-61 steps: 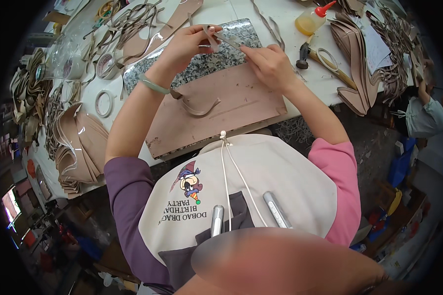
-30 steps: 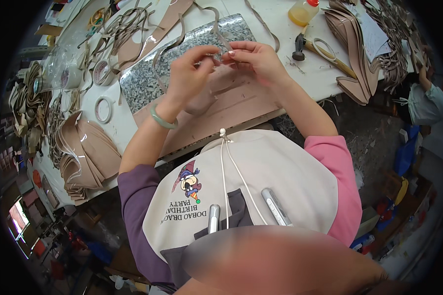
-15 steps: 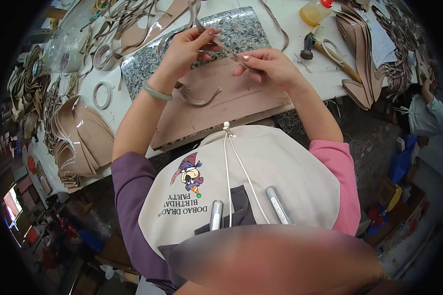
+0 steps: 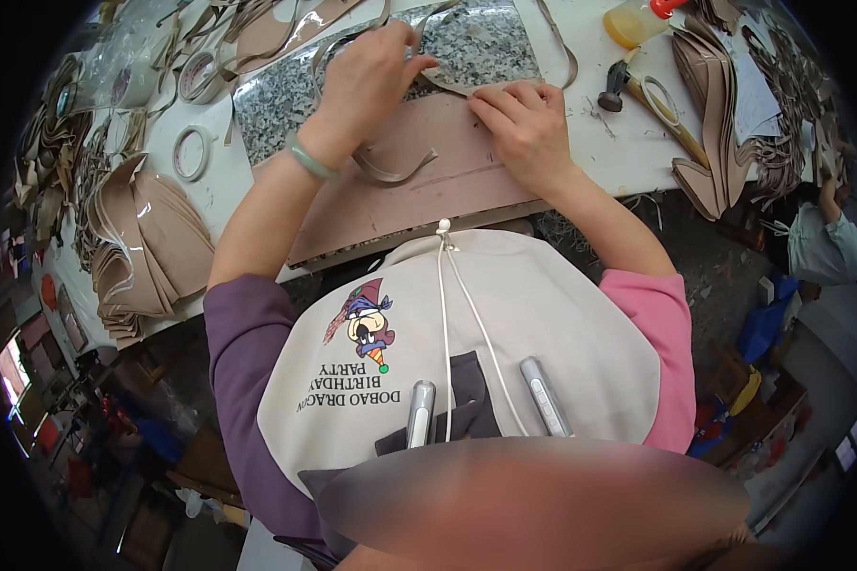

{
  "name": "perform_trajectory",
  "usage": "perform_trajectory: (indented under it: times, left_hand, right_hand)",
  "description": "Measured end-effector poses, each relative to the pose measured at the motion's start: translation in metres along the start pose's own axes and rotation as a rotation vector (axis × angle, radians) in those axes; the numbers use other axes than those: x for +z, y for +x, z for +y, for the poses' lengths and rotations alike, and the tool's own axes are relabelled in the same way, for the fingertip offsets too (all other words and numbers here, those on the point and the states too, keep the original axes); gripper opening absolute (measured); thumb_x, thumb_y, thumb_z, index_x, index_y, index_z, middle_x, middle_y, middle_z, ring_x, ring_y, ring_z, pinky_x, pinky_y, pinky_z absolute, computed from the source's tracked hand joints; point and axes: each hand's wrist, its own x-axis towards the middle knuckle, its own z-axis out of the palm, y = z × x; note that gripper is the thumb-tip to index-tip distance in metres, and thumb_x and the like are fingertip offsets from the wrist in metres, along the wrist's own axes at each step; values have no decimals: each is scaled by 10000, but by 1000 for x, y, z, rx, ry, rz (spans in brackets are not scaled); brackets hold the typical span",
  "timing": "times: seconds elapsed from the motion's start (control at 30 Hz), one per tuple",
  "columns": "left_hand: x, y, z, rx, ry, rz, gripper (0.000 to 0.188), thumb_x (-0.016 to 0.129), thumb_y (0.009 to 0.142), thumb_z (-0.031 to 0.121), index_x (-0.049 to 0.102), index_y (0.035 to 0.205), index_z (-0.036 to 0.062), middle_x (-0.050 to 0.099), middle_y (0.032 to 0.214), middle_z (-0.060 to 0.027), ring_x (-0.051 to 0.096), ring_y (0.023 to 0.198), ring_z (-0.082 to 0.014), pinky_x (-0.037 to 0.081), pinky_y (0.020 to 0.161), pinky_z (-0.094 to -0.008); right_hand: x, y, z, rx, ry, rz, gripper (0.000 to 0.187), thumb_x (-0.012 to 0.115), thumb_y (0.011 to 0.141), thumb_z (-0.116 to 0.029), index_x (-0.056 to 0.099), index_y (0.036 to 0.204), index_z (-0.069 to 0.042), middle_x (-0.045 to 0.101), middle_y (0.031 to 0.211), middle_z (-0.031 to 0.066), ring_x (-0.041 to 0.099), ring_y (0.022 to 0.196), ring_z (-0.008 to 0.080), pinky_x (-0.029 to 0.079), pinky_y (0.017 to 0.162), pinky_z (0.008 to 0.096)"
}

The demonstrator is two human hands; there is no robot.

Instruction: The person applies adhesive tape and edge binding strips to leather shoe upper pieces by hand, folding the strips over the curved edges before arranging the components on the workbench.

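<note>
A narrow taupe leather strip (image 4: pixel 448 87) runs across the front edge of the speckled granite slab (image 4: pixel 486 46) and over the pinkish-brown board (image 4: pixel 352 224). My right hand (image 4: pixel 524 122) rests on the board, fingers bent and pressed down on the strip's end. Over the slab is my left hand (image 4: pixel 371 78), thumb and forefinger apart, other fingers partly hidden; the strip passes close by its thumb. A curled strip end (image 4: pixel 400 177) lies on the board between my wrists.
Stacked leather pieces (image 4: pixel 152 247) stand at the left, with a tape roll (image 4: pixel 191 153) beyond. On the right lie a hammer (image 4: pixel 613 88), a white ring (image 4: pixel 661 101), a bottle of yellow liquid (image 4: pixel 628 27) and more leather pieces (image 4: pixel 707 114). Another person's sleeve (image 4: pixel 828 247) shows far right.
Both hands have gone from holding the strip raised between them to down at the slab and board. My left hand has spread its thumb from its forefinger; the right presses the strip down.
</note>
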Motion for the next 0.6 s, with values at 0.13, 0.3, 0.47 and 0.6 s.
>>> perform_trajectory:
  times: [0.13, 0.3, 0.47, 0.6]
  left_hand:
    - [17, -13, 3, 334, -185, -7, 255, 650, 809, 85, 650, 1063, 66, 628, 973, -72, 574, 906, -260, 493, 812, -335]
    - [22, -17, -10, 218, -257, -72, 232, 632, 804, 34, 687, 1025, 77, 624, 1005, -74, 575, 942, -257, 489, 838, -345]
    - [24, -14, -9, 221, -315, -57, 229, 631, 818, 46, 692, 1029, 109, 623, 991, -78, 606, 920, -263, 511, 798, -344]
    - [26, -4, 2, 244, -270, -56, 208, 625, 831, 55, 687, 1022, 105, 623, 989, -81, 603, 925, -266, 509, 804, -346]
  right_hand:
    - [0, -1, 2, 0, 12, 11, 213, 583, 748, -130, 651, 947, -97, 635, 976, -25, 574, 842, 141, 366, 810, 358]
    - [-24, -8, -2, 203, -4, -29, 199, 652, 760, -139, 669, 955, -102, 628, 892, -7, 577, 828, 152, 365, 773, 348]
    - [-28, -14, 3, 245, 121, 66, 233, 684, 762, -90, 691, 993, -115, 611, 819, 0, 582, 773, 169, 395, 704, 323]
    - [-29, -10, -8, 471, 552, 87, 266, 679, 746, -4, 692, 999, -86, 620, 860, 30, 598, 734, 186, 466, 689, 324]
